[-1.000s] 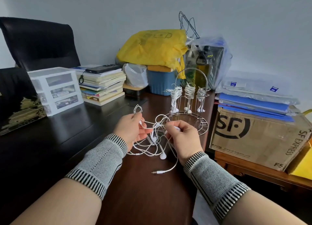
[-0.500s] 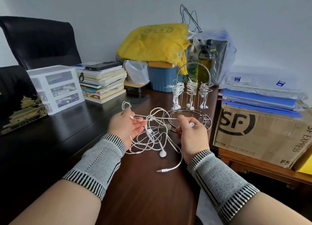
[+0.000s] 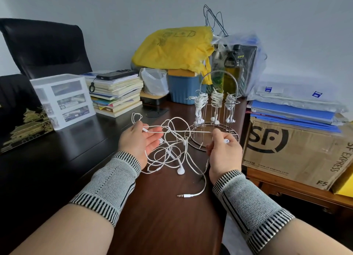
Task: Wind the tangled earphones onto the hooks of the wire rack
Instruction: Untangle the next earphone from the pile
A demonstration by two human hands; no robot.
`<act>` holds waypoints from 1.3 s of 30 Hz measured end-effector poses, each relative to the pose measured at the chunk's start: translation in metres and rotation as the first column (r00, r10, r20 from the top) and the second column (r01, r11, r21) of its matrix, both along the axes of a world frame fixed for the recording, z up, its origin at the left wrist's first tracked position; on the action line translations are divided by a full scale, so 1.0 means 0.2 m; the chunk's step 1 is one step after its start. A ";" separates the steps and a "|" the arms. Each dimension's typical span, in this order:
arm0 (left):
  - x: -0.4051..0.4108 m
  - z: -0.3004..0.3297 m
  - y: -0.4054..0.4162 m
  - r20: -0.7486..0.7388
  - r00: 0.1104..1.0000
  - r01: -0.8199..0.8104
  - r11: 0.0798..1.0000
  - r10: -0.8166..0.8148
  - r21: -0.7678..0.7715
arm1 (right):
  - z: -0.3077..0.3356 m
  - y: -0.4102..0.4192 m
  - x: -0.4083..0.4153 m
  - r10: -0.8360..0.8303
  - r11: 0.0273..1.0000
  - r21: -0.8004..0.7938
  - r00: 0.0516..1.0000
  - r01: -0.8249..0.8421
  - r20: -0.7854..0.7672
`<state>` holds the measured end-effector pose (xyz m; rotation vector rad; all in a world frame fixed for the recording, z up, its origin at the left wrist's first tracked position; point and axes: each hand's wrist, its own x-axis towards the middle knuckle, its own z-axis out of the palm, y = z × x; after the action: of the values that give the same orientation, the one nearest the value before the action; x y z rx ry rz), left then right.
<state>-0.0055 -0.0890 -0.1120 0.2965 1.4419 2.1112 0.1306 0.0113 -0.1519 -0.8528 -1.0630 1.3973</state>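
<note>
Holding tangled earphones (image 3: 172, 149) up over the desk (image 3: 162, 226) near its right edge, just in front of the rack (image 3: 214, 121). Left hand (image 3: 138, 140) pinching cord w/ thumb, other fingers loose. Right hand (image 3: 224, 149) clenching around an earbud + cord. Plug (image 3: 184, 196) dangling low. Rack hooks already carrying 3 wound sets.
</note>
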 end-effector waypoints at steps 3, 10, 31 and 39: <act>0.00 0.01 -0.01 0.013 0.999 0.042 0.998 -0.043 0.043 | 0.01 -0.01 -0.01 0.068 0.995 0.074 0.996 -0.071 0.052; 0.05 0.04 -0.01 -0.120 0.983 0.144 0.988 -0.136 0.056 | 0.03 -0.12 -0.02 0.310 0.861 0.331 0.915 -0.385 0.256; 0.10 0.04 0.01 -0.079 0.976 0.205 0.978 -0.201 0.049 | 0.05 -0.09 -0.01 0.327 0.935 0.127 0.944 -0.331 0.049; 0.14 0.05 0.01 -0.131 0.964 0.238 0.970 -0.231 0.038 | 0.03 -0.12 -0.02 0.367 0.858 0.267 0.888 -0.439 0.278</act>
<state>0.0219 -0.0868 -0.1023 0.6016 1.3472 1.9692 0.1259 -0.0125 -0.1451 -0.5631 -1.6680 1.4341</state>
